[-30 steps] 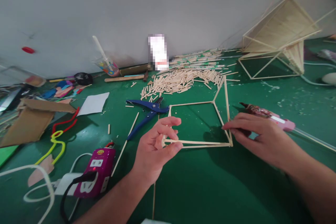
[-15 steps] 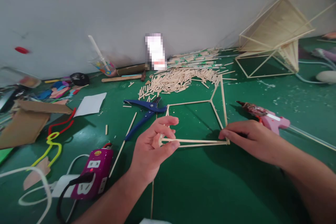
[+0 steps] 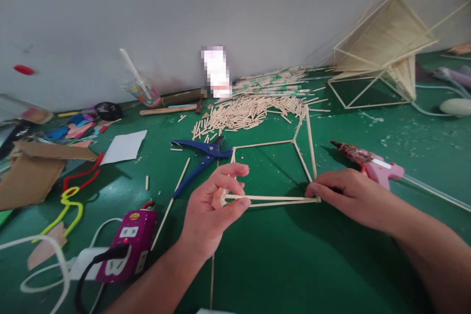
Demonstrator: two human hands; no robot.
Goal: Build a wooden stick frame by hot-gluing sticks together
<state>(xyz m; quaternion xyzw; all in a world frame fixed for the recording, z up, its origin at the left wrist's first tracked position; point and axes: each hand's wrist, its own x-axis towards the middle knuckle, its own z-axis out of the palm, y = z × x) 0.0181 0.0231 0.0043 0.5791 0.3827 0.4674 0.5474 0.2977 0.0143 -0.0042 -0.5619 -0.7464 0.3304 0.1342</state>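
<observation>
A frame of thin wooden sticks (image 3: 263, 144) rests on the green table in front of me. My left hand (image 3: 217, 206) grips its near left corner, thumb and fingers around the end of a near stick. At the near right corner, the fingertips of my right hand (image 3: 342, 194) pinch the frame where sticks meet. One slanted stick rises from that corner toward the far right. Just right of the frame lies a pink glue gun (image 3: 384, 169) with a dark nozzle. Left of the frame are blue cutters (image 3: 206, 152), lying open.
Behind the frame is a pile of short sticks (image 3: 250, 113), with a bright phone (image 3: 217, 71) against the wall. A larger stick structure (image 3: 382, 59) stands at the back right. To the left are a magenta power strip (image 3: 128, 240), cardboard (image 3: 33, 174) and white paper (image 3: 124, 147).
The whole view has shifted slightly, so the surroundings appear a little further left. Both hands keep their hold on the frame.
</observation>
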